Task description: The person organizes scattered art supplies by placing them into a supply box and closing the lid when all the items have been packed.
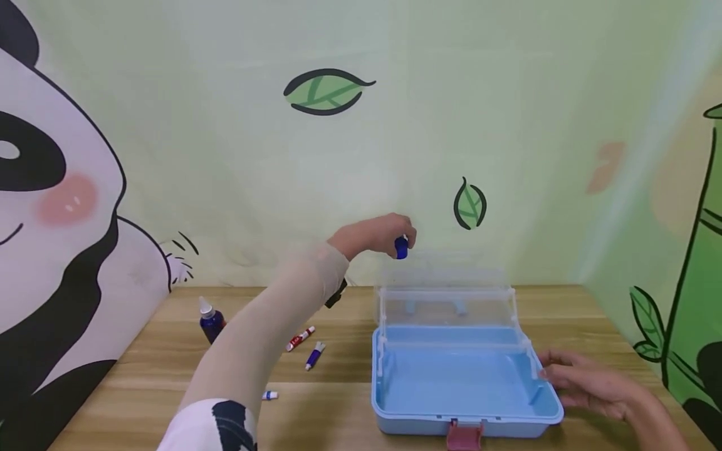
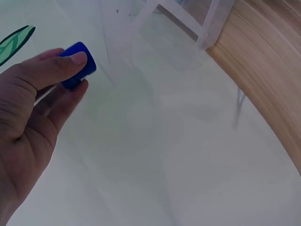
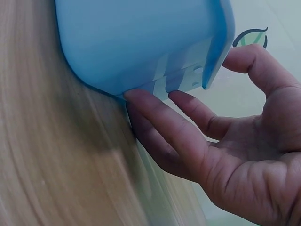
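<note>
A small blue object [image 2: 79, 68] is held by the left hand [image 1: 379, 235], pinched between the thumb and the fingers [image 2: 68, 103], which are parted only by the width of the object itself. It is held off the bench [image 1: 321, 416], and just below these fingers, in the head view, the upper edge of the clear lid [image 1: 429, 307] is seen, raised at the back of a light blue box [image 1: 417, 427]. By the right hand [image 1: 598, 383] nothing is enclosed: its fingers [image 3: 164, 120] are spread, gently bent and set apart from one another, and the box is touched by their tips at its right end, while the palm is kept clear of the wall. The box's pink latch [image 1: 464, 435] is placed at its front, to the left of the right fingers. Below and to the left of the left fingers, a red and white tube [image 1: 301, 338] and a blue and white tube [image 1: 315, 356] are laid on the bench; a third tube [image 1: 272, 395], nearer the person, is partly hidden by the arm. Farthest left of those fingers, a dark blue bottle [image 1: 211, 322] with a pale nozzle is stood upright
</note>
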`<state>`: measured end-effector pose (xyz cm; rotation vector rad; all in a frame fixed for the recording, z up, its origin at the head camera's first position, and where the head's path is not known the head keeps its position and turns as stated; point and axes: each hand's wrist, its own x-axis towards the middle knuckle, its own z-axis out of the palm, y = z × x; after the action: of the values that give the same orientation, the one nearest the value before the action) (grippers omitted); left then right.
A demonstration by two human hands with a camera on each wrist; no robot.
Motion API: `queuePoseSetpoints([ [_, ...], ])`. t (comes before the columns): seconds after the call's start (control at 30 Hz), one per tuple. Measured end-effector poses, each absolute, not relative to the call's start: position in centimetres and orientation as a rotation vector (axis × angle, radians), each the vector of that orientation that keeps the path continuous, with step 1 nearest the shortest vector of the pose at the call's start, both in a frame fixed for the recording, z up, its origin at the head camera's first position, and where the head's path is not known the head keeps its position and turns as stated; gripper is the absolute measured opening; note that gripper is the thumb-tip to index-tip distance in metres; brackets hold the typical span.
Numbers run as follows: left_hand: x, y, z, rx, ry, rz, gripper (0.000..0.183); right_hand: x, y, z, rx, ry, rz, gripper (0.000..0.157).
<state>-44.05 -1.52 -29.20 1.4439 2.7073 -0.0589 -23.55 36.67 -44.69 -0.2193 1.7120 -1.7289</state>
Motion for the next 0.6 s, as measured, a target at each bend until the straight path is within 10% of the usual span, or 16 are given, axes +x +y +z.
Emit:
queuePoseSetpoints([
  [0.6, -44.6, 0.2, -28.8, 1.534, 2.502, -0.286, 0.021, -23.1, 36.6, -44.7, -0.190, 1.726, -1.759, 0.036],
])
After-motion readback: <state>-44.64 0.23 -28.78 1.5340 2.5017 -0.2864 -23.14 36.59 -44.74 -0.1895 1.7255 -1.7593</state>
